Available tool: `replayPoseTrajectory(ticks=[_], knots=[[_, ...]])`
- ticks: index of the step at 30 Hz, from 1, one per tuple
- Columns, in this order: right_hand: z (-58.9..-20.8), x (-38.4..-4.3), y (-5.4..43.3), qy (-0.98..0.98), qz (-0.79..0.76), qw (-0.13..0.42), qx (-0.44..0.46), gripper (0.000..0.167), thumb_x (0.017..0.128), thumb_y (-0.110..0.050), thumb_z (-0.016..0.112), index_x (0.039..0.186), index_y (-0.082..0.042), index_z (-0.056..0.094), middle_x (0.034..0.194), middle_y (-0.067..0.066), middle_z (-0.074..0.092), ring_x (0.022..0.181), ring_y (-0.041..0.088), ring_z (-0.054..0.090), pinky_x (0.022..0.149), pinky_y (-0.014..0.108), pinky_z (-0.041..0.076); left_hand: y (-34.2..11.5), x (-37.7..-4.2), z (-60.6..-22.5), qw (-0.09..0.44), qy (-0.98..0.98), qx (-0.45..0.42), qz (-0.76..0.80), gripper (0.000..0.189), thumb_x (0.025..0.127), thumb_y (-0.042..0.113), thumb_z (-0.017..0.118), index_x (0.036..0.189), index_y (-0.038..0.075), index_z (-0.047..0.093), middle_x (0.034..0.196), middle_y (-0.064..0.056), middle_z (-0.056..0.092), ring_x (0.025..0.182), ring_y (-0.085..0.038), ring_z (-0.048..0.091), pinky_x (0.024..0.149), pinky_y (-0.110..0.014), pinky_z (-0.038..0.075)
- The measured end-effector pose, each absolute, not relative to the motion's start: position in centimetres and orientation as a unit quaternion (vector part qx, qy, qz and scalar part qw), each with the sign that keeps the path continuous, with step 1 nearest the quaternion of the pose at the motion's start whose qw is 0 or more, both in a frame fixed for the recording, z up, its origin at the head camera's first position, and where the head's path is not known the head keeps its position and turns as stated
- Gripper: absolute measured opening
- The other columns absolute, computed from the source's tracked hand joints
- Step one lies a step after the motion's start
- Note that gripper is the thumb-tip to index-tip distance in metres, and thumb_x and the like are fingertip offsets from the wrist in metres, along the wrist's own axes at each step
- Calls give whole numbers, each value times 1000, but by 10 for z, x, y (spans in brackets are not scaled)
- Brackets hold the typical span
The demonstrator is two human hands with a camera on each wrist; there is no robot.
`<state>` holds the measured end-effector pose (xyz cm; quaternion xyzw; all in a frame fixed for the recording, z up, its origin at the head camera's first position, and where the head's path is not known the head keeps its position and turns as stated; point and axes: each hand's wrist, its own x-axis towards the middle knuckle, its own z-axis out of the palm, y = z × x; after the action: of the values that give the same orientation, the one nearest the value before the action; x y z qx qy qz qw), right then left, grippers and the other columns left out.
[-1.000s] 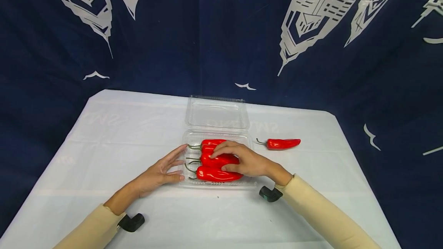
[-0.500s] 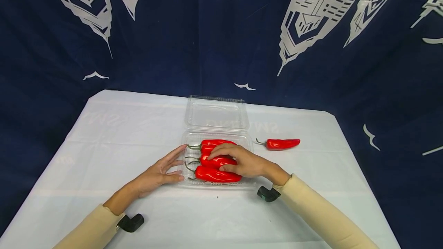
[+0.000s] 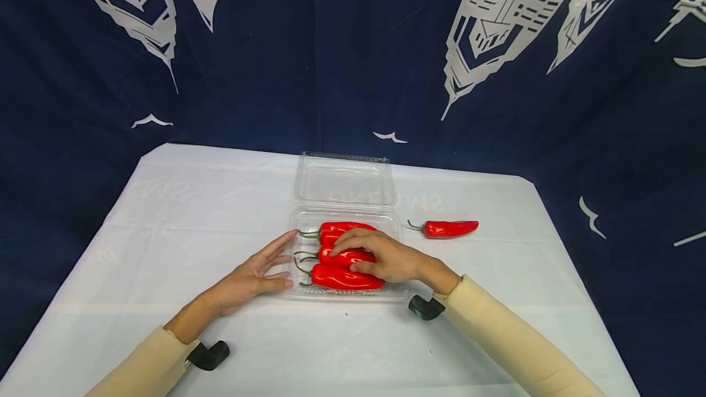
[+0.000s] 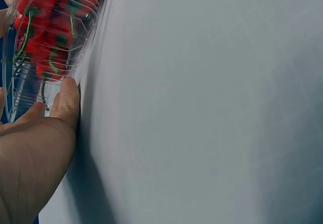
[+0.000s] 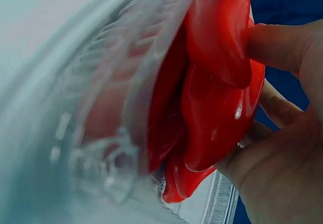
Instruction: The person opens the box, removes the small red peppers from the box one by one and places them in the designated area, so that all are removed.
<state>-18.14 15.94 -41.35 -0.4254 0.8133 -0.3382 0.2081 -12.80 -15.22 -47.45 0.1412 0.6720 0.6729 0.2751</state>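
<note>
Several shiny red peppers with green stems fill a clear plastic clamshell container (image 3: 397,225), stems toward the left. In the head view the front red pepper (image 3: 344,279) lies along the near side, and a far red pepper (image 3: 347,226) shows behind. My right hand (image 3: 388,256) grips the middle red pepper (image 3: 326,255), fingers curved over it and thumb at its near side. In the right wrist view that thumb touches a red pepper (image 5: 222,32). With fingers spread and fairly straight, my left hand (image 3: 250,280) rests against the container's left wall (image 4: 25,95).
The container's clear lid (image 3: 346,182) lies folded back behind it. To the right, a single red pepper (image 3: 451,230) lies on the white-covered table (image 3: 165,231). A dark blue curtain (image 3: 248,78) with white prints hangs beyond the table's far edge.
My right hand has shifted very slightly left on the peppers, and the front pepper has slid slightly left too. More of the far pepper shows. My left hand stays put.
</note>
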Motion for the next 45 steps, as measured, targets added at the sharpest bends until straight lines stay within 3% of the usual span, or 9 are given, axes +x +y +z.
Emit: replayPoseTrajectory(ticks=[15, 25, 33, 40, 45], knots=[[-410, -183, 161, 812, -345, 211, -420, 44, 95, -7, 67, 136, -22, 61, 139, -6, 58, 135, 16, 48, 113, 39, 45, -153, -128, -475, 274, 670, 143, 675, 96, 89, 11, 75, 161, 33, 16, 169, -4, 4, 149, -37, 21, 118, -51, 35], [-408, -185, 165, 804, -365, 202, -425, 47, 90, 1, 65, 133, -17, 64, 135, -4, 63, 129, 17, 54, 109, 36, 48, -153, -128, -474, 273, 669, 143, 677, 96, 89, 11, 75, 161, 33, 16, 169, -4, 5, 149, -38, 21, 118, -52, 35], [-408, -187, 167, 799, -379, 199, -422, 42, 90, -1, 68, 128, -18, 67, 133, -3, 64, 130, 18, 54, 108, 37, 49, -153, -128, -474, 274, 669, 144, 676, 95, 89, 11, 74, 161, 34, 17, 169, -4, 5, 149, -37, 21, 118, -51, 36], [-409, -189, 167, 809, -390, 199, -392, 31, 90, -16, 76, 119, -22, 68, 123, -6, 67, 120, 14, 58, 104, 32, 52, -153, -128, -474, 273, 668, 146, 677, 95, 89, 10, 74, 161, 33, 16, 169, -3, 5, 149, -37, 21, 118, -53, 35], [-406, -188, 171, 810, -401, 186, -387, 31, 90, -13, 75, 118, -22, 66, 119, -4, 67, 111, 16, 60, 96, 31, 55, -153, -128, -474, 274, 667, 146, 677, 95, 89, 11, 74, 161, 34, 16, 169, -4, 4, 149, -37, 21, 118, -53, 35]])
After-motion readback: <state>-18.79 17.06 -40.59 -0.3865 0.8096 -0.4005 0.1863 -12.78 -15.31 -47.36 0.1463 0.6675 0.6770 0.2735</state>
